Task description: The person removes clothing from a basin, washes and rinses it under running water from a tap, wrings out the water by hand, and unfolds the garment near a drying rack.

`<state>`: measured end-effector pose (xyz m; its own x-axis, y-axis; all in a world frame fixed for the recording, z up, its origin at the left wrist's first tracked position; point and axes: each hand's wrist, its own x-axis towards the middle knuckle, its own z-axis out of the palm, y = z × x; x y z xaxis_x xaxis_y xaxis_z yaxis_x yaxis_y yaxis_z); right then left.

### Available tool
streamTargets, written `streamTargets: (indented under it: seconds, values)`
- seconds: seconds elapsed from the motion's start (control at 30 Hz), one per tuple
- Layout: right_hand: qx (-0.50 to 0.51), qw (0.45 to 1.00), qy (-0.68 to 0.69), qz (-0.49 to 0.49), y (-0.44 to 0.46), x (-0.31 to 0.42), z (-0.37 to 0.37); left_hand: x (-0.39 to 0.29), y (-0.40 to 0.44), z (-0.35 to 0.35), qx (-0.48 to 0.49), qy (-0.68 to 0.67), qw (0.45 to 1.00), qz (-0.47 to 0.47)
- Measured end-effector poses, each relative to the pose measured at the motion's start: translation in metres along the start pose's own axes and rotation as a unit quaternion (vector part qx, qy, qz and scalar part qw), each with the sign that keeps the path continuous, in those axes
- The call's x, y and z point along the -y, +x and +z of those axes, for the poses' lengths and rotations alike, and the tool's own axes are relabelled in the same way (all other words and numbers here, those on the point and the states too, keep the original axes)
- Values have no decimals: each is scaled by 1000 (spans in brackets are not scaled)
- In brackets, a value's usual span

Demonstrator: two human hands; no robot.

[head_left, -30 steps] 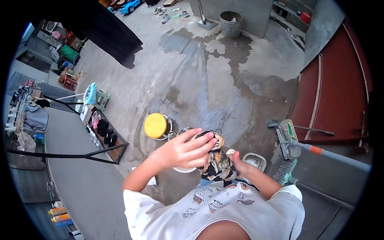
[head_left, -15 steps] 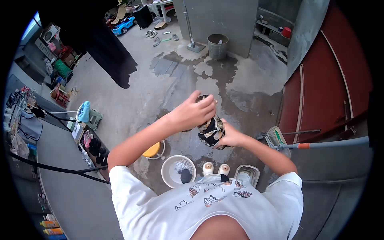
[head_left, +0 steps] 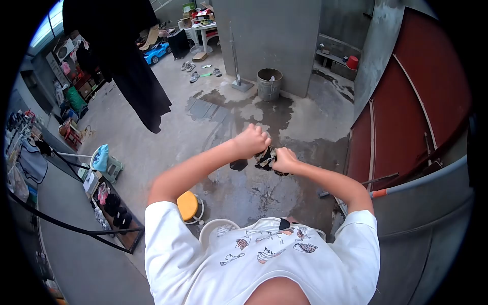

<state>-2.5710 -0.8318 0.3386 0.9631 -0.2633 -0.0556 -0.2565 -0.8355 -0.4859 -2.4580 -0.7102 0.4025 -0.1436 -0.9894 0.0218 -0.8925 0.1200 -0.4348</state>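
Observation:
A bunched, dark patterned cloth (head_left: pixel 265 158) is held out in front of my chest, over the wet floor. My left hand (head_left: pixel 252 140) is closed round its upper left end, knuckles up. Close beside it, my right hand (head_left: pixel 286 160) grips the other end in a fist. A dark piece (head_left: pixel 238 164) shows just below my left hand; I cannot make out whether it belongs to the cloth. Below my left forearm stands a stool with a yellow seat (head_left: pixel 187 205). A white basin (head_left: pixel 207 234) is partly hidden by my shirt.
A metal bucket (head_left: pixel 269 85) and a mop (head_left: pixel 238 81) stand by the grey wall. Dark clothing (head_left: pixel 134 76) hangs at the upper left. On the left is a black-framed rack (head_left: pixel 124 231) with shoes. A grey pole (head_left: pixel 422 182) crosses at the right, near red panels (head_left: pixel 401 101).
Both hands have moved away from my body with the cloth, and my left fingers have closed on it. The cloth looks more tightly bunched. The view has tilted up.

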Motion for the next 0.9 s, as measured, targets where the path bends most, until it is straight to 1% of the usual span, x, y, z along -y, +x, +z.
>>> streamTargets:
  seconds: [0.03,0.07,0.1,0.13,0.17,0.23,0.27,0.3,0.33,0.37,0.4,0.43,0.47,0.5,0.53,0.57,0.6,0.63,0.7,0.77,0.8,0.83,0.9]
  values:
    - [-40,997,-62,-22,17,-13,5,1,11,24,58,-58,993,-80]
    - [-26,988,-148,-48,37,-28,8,1,22,52,80,-120,978,-150]
    - [-52,967,-226,-109,59,-51,13,-4,29,72,72,-181,954,-228]
    - [-75,943,-274,-173,78,-70,13,-12,33,94,25,-242,925,-292]
    - [-33,928,-330,-168,87,-74,8,-22,37,112,8,-295,887,-354]
    - [3,899,-367,-240,96,-74,-12,-35,47,134,20,-407,817,-409]
    - [-6,879,-374,-296,105,-81,-16,-42,50,144,34,-415,811,-410]
    - [-6,872,-367,-322,110,-83,-23,-45,54,154,-25,-512,753,-413]
    - [-22,879,-334,-341,117,-88,-30,-44,61,165,-86,-599,682,-411]
    - [-31,882,-300,-363,124,-92,-36,-47,69,167,-80,-607,672,-417]
    - [-16,883,-292,-367,129,-95,-38,-50,74,170,-117,-707,551,-428]
    - [-45,908,-245,-338,134,-99,-42,-49,81,170,-155,-786,416,-431]
    - [-72,929,-197,-305,138,-104,-45,-50,88,171,-159,-817,340,-437]
    - [-55,932,-187,-306,143,-111,-45,-49,96,181,-150,-818,326,-449]
    - [-76,971,-33,-226,147,-118,-44,-49,102,191,-187,-867,201,-415]
    - [-98,979,116,-134,150,-123,-47,-46,110,201,-227,-897,73,-372]
    - [-35,967,253,4,147,-122,-54,-42,117,211,-251,-884,109,-379]
    - [-55,949,310,-3,151,-131,-46,-34,124,219,-275,-869,148,-384]
    - [-95,904,417,1,158,-131,-27,-17,135,200,-287,-887,-43,-359]
    - [-196,897,391,-61,173,-117,-9,-11,167,172,-441,-787,47,-430]
    - [-213,900,371,-81,183,-110,-9,-14,174,202,-506,-772,-1,-385]
    - [-212,899,373,-90,193,-112,-3,-9,173,206,-508,-768,1,-390]
    - [-198,903,360,-122,207,-125,6,2,168,210,-461,-790,34,-403]
